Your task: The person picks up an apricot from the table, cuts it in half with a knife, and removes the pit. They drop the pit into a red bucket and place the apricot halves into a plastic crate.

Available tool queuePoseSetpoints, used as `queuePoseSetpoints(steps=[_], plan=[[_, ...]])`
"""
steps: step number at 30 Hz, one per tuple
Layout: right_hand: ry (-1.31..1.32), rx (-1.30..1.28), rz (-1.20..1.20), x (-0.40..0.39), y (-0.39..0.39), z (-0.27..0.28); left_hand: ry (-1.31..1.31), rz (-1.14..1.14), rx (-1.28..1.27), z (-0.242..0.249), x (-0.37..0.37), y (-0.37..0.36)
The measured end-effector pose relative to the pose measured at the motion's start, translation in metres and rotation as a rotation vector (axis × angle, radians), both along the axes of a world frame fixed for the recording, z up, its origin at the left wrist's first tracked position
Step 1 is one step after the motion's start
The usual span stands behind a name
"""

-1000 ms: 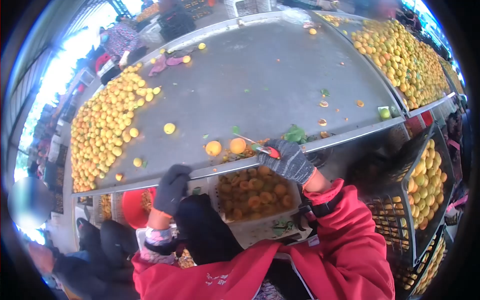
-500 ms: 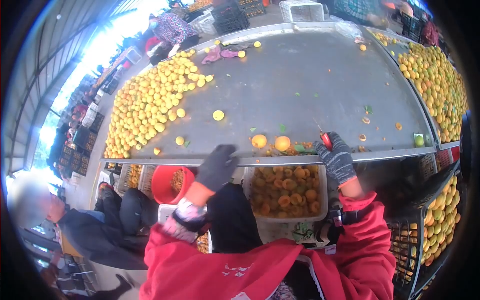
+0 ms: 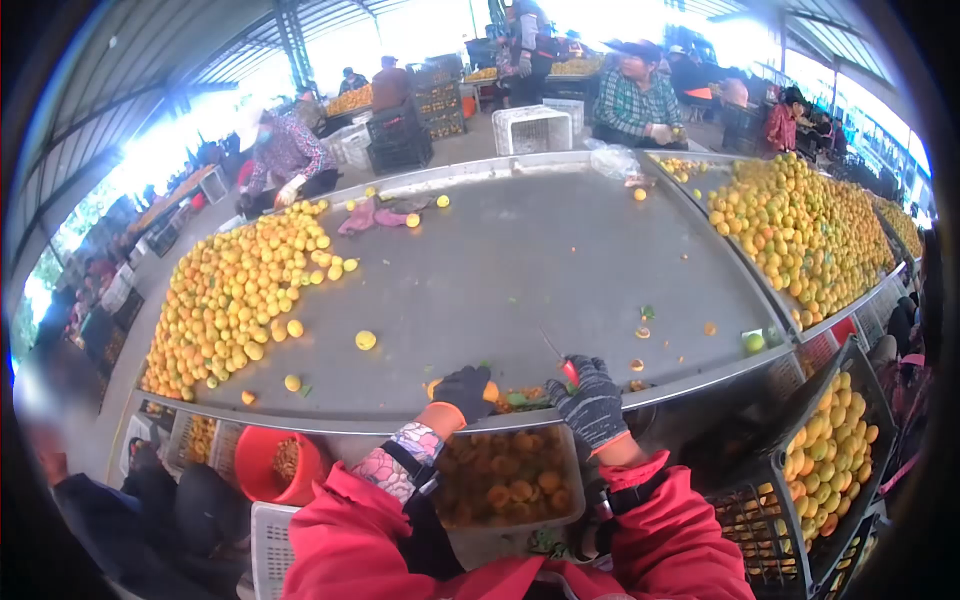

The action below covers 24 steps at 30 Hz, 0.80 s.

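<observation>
My left hand (image 3: 464, 393), in a dark glove, lies over orange fruit (image 3: 490, 391) at the near edge of the grey table (image 3: 520, 260); its fingers bend down around the fruit, which shows on both sides. My right hand (image 3: 590, 403), in a grey patterned glove, is closed on a red-handled knife (image 3: 569, 372), its thin blade pointing up and away to the left. Between the hands are scraps and a green leaf. Below the table edge sits a crate of cut fruit (image 3: 510, 480).
Yellow fruit is heaped at the left (image 3: 235, 290) and right (image 3: 800, 225). A red bucket (image 3: 275, 465) stands lower left, a black crate of fruit (image 3: 830, 460) lower right. A person in a checked shirt (image 3: 638, 105) is behind the table; another person sits at the left.
The view has tilted up, showing more of the background. My left hand has moved from the table's edge onto the orange fruit. My right hand still holds the knife.
</observation>
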State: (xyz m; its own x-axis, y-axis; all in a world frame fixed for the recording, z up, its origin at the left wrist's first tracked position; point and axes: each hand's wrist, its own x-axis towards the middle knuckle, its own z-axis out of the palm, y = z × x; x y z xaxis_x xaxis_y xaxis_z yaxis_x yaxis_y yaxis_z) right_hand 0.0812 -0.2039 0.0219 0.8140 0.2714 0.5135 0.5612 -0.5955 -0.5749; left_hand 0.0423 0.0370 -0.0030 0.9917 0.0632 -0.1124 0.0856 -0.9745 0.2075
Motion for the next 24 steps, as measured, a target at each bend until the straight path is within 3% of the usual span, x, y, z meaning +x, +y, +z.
queuePoseSetpoints(steps=[4, 7, 10, 12, 15, 17, 19, 20, 24], plan=[[0.001, 0.133, 0.096, -0.001, 0.003, -0.016, -0.262, 0.116, -0.234, 0.016, -0.005, -0.008], [0.326, 0.155, 0.265, -0.004, 0.008, -0.020, -0.041, 0.330, -1.297, 0.051, -0.024, -0.023], [0.463, 0.259, 0.389, -0.014, 0.014, -0.006, 0.081, 0.257, -1.803, 0.058, -0.040, -0.032], [0.498, 0.358, 0.446, -0.015, 0.019, -0.010, 0.070, 0.166, -1.848, 0.059, -0.047, -0.033], [0.353, 0.242, 0.394, -0.017, 0.020, -0.010, 0.130, 0.058, -1.820, 0.054, -0.048, -0.022], [0.426, 0.323, 0.399, -0.016, 0.026, -0.010, 0.183, 0.042, -1.780, 0.045, -0.048, -0.014], [0.576, 0.478, 0.402, -0.017, 0.029, -0.018, 0.024, -0.068, -1.540, 0.041, -0.045, -0.007], [0.527, 0.427, 0.334, -0.009, 0.031, -0.041, -0.036, -0.107, -1.422, 0.036, -0.044, -0.005], [0.450, 0.399, 0.320, -0.005, 0.031, -0.035, -0.145, -0.062, -1.311, 0.018, -0.036, -0.007]])
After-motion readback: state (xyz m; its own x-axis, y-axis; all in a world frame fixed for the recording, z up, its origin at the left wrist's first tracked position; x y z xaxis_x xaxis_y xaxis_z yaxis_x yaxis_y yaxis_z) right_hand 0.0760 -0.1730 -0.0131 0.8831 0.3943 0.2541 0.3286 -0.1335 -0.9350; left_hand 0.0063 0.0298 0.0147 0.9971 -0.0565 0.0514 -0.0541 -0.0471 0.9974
